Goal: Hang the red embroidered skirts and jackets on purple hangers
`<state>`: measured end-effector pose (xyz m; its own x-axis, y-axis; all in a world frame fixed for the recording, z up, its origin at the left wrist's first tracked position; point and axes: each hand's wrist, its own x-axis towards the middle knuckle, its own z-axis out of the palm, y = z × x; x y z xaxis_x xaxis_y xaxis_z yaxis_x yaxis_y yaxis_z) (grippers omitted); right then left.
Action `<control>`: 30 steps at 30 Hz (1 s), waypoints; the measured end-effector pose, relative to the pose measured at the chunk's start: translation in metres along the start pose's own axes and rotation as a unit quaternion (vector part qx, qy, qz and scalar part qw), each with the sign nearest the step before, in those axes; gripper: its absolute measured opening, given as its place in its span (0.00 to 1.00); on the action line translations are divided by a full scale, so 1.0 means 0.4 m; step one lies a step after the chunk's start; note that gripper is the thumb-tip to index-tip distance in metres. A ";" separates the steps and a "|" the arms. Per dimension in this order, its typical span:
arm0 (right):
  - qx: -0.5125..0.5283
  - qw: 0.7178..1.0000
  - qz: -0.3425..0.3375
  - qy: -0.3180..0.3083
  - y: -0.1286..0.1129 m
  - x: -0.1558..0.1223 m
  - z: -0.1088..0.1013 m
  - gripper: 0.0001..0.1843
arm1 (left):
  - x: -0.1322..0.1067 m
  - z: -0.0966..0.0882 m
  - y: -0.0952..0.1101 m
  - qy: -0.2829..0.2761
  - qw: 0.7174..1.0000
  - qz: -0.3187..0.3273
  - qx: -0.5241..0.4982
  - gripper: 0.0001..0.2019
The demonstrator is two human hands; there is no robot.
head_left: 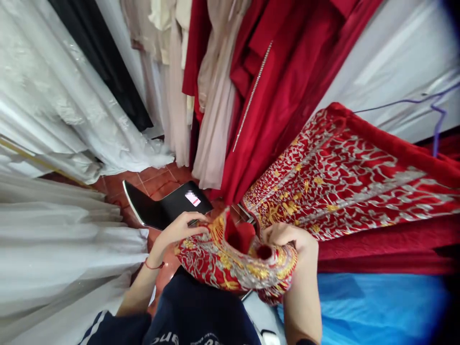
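Note:
Both my hands hold a red garment (233, 268) with gold and silver embroidery, bunched up in front of my body. My left hand (185, 225) grips its left edge, the fingers curled over the cloth. On the other side, my right hand (291, 235) is closed on the upper right edge, near a round opening that looks like a collar or cuff. Its fingertips are partly hidden by the cloth. Close to my right hand, a matching embroidered red skirt (334, 177) hangs from a purple hanger (436, 115).
White gowns (64, 249) hang along the left. Red garments (266, 72) and pale dresses (215, 120) hang ahead. A black object (161, 206) with a small lit screen or card on it lies low over the tiled floor (151, 177). Blue cloth (373, 306) covers the lower right.

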<state>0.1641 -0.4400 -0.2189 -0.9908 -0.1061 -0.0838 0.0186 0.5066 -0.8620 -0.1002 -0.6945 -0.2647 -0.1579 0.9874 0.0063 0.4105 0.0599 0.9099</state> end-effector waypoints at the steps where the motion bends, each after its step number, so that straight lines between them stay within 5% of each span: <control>1: -0.010 1.000 -0.004 -0.029 -0.007 0.047 -0.009 0.40 | -0.007 0.007 -0.005 -0.008 0.999 0.025 -0.042 0.23; 4: -0.022 0.996 -0.023 -0.086 -0.023 0.200 -0.031 0.41 | -0.030 0.056 0.000 -0.049 0.987 0.090 -0.122 0.57; 7: 0.025 0.974 -0.104 -0.200 -0.032 0.361 -0.040 0.39 | -0.034 0.105 0.013 -0.017 0.996 0.064 -0.067 0.70; 11: 0.111 0.883 -0.231 -0.392 -0.029 0.570 -0.068 0.37 | 0.015 0.077 -0.021 0.071 0.995 0.060 -0.020 0.67; 13: 0.120 0.868 -0.226 -0.425 -0.026 0.663 -0.101 0.35 | 0.044 0.030 -0.059 0.109 0.991 0.078 -0.018 0.46; 15: 0.100 0.901 -0.171 -0.387 -0.025 0.748 -0.136 0.32 | 0.064 -0.018 -0.095 0.172 0.983 0.066 -0.013 0.19; 16: 0.084 0.926 -0.136 -0.343 -0.025 0.789 -0.148 0.30 | 0.068 -0.040 -0.109 0.213 0.976 0.044 -0.016 0.15; 20: 0.001 0.995 -0.087 -0.052 -0.025 0.945 -0.132 0.26 | 0.067 -0.119 -0.129 0.404 0.903 -0.075 -0.127 0.17; 23: -0.083 0.979 -0.120 0.144 -0.002 1.041 -0.072 0.24 | 0.049 -0.188 -0.130 0.535 0.808 -0.111 -0.222 0.19; 26: -0.072 0.982 -0.107 0.135 0.058 1.120 0.005 0.27 | -0.012 -0.279 -0.169 0.615 0.728 -0.106 -0.282 0.22; 30: -0.036 0.997 -0.050 0.053 0.162 1.208 0.172 0.31 | -0.179 -0.428 -0.316 0.701 0.629 -0.106 -0.318 0.26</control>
<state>-0.3041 -0.5174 -0.3496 -0.9958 -0.0710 0.0573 -0.0872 0.5577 -0.8254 -0.2946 -0.7979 -0.3093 -0.9689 -0.1602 -0.1888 -0.1249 -0.3420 0.9314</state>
